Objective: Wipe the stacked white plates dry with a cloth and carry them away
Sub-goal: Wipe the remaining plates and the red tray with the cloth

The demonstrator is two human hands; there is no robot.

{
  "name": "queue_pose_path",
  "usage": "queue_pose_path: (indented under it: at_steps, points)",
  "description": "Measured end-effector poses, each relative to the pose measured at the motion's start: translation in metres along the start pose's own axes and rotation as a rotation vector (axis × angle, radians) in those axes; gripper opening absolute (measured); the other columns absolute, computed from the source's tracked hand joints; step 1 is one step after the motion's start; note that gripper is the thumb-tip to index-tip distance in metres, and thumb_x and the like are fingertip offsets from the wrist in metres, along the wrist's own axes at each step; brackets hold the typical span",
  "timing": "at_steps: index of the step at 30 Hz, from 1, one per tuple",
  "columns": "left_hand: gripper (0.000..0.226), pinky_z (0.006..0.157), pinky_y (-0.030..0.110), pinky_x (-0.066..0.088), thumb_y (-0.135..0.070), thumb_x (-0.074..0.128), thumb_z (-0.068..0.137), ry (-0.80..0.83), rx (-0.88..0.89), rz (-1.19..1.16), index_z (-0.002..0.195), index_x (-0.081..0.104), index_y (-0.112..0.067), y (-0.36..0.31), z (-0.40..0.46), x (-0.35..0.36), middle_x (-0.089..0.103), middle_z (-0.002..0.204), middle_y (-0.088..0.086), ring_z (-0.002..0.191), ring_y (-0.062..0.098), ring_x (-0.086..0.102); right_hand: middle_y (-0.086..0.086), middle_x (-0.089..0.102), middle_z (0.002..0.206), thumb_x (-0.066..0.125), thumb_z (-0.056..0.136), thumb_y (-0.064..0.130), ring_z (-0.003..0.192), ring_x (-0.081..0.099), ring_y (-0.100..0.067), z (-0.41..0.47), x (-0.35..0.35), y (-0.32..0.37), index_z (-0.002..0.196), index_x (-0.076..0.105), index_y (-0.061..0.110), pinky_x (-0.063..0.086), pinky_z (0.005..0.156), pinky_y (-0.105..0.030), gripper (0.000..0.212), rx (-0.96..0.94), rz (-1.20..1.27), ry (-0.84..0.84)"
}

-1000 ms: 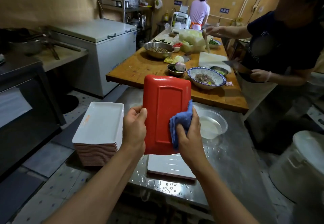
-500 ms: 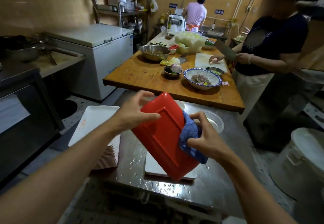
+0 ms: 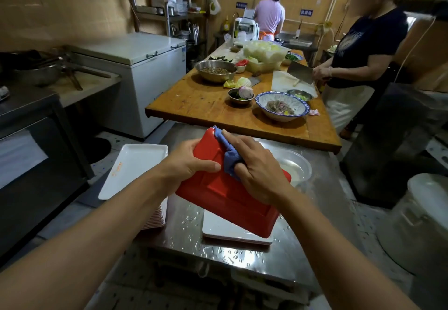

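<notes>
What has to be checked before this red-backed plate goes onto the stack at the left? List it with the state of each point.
1. Left hand has a firm hold on the plate: ok, fingers curled round its left edge.
2. Cloth under control: ok, the right hand presses it on the red underside.
3. Underside dry: cannot tell, no drops show on it, but the hands cover part.
4. White face dry: cannot tell, it is turned down.
5. Stack at the left free on top: ok, nothing lies on it.
6. Steel table dry: not ok, drops of water lie near the low stack.
</notes>
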State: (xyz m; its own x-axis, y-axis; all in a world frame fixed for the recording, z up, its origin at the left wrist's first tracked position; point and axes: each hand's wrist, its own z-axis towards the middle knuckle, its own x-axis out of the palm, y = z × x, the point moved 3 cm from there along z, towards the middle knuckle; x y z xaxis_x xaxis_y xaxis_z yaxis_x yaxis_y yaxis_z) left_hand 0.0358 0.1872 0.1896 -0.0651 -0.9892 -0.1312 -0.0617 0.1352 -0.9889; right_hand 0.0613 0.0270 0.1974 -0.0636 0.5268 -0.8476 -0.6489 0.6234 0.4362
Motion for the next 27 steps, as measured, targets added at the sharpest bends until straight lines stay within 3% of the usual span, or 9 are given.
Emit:
queue_pose_path:
  at_steps: [3, 5, 7, 10, 14, 19, 23, 25, 27]
  points:
    - [0.037, 0.06, 0.027, 0.056, 0.006, 0.07, 0.071, -0.047, -0.008, -0.139, 0.101, 0.063, -0.013, 0.007, -0.007, -0.012, 0.068, 0.085, 0.009, 0.068, 0.017, 0.067, -0.002, 0.055, 0.119, 0.031, 0.074, 0.035, 0.106, 0.049, -0.022, -0.004, 0.0, -0.012, 0.141, 0.04, 0.031, 0.039, 0.088, -0.04, 0.068, 0.022, -0.101, -0.037]
    - [0.044, 0.057, 0.024, 0.055, 0.001, 0.074, 0.06, -0.073, -0.02, -0.226, 0.1, 0.064, -0.013, 0.013, -0.009, -0.022, 0.07, 0.08, 0.005, 0.066, 0.015, 0.068, -0.002, 0.058, 0.108, 0.028, 0.071, 0.037, 0.1, 0.051, -0.024, -0.011, -0.005, -0.023, 0.124, 0.057, 0.024, 0.039, 0.087, -0.04, 0.062, 0.04, -0.097, -0.064]
    - [0.045, 0.059, 0.026, 0.056, -0.007, 0.07, 0.058, -0.089, -0.037, -0.287, 0.102, 0.064, -0.013, 0.02, -0.011, -0.03, 0.071, 0.081, 0.005, 0.068, 0.017, 0.068, 0.001, 0.057, 0.107, 0.035, 0.075, 0.026, 0.104, 0.05, -0.025, -0.02, -0.006, -0.033, 0.108, 0.065, 0.016, 0.036, 0.091, -0.034, 0.045, 0.066, 0.052, -0.086]
    - [0.041, 0.058, 0.03, 0.057, -0.005, 0.07, 0.058, -0.109, -0.102, -0.359, 0.098, 0.064, -0.013, 0.029, -0.012, -0.029, 0.07, 0.082, 0.01, 0.066, 0.02, 0.068, -0.001, 0.045, 0.132, 0.037, 0.076, 0.016, 0.125, 0.04, -0.018, -0.03, -0.001, -0.037, 0.129, 0.053, 0.016, 0.025, 0.104, -0.019, 0.055, 0.156, 0.227, -0.096]
    - [0.022, 0.053, 0.038, 0.058, -0.004, 0.062, 0.076, -0.207, -0.286, -0.478, 0.096, 0.063, -0.014, 0.041, -0.008, -0.023, 0.07, 0.074, 0.01, 0.057, 0.022, 0.068, 0.004, 0.017, 0.156, 0.033, 0.083, 0.023, 0.141, 0.018, -0.009, -0.043, 0.012, -0.039, 0.143, 0.035, 0.02, 0.017, 0.117, -0.029, 0.06, 0.189, 0.242, -0.064]
    - [0.005, 0.04, 0.035, 0.054, -0.008, 0.062, 0.082, -0.311, -0.441, -0.564, 0.084, 0.062, -0.012, 0.049, -0.006, -0.015, 0.069, 0.056, 0.007, 0.045, 0.021, 0.066, 0.004, 0.015, 0.155, 0.047, 0.096, 0.02, 0.145, 0.012, -0.016, -0.065, 0.037, -0.04, 0.141, 0.026, 0.031, 0.019, 0.118, -0.045, 0.051, 0.096, 0.139, -0.119]
    - [0.01, 0.054, 0.038, 0.051, -0.02, 0.066, 0.084, -0.356, -0.473, -0.623, 0.089, 0.061, -0.013, 0.052, -0.007, -0.004, 0.07, 0.064, 0.008, 0.056, 0.025, 0.066, -0.008, 0.025, 0.153, 0.042, 0.089, 0.025, 0.143, 0.018, -0.031, -0.064, 0.052, -0.024, 0.143, 0.034, 0.014, 0.019, 0.115, -0.053, 0.055, 0.035, -0.144, -0.206]
    - [0.023, 0.066, 0.046, 0.049, -0.028, 0.063, 0.087, -0.32, -0.5, -0.735, 0.098, 0.063, -0.007, 0.053, -0.009, 0.006, 0.069, 0.08, 0.014, 0.069, 0.029, 0.066, -0.01, 0.028, 0.152, 0.039, 0.087, 0.03, 0.143, 0.019, -0.032, -0.062, 0.062, -0.008, 0.142, 0.036, 0.012, 0.019, 0.115, -0.051, 0.058, -0.014, -0.132, -0.204]
    - [0.036, 0.066, 0.046, 0.05, -0.035, 0.055, 0.092, -0.29, -0.506, -0.835, 0.09, 0.063, 0.0, 0.055, -0.011, 0.014, 0.07, 0.073, 0.017, 0.06, 0.027, 0.068, -0.01, 0.028, 0.152, 0.037, 0.087, 0.032, 0.144, 0.015, -0.026, -0.059, 0.074, 0.012, 0.142, 0.039, 0.011, 0.014, 0.116, -0.047, 0.059, -0.056, -0.092, -0.194]
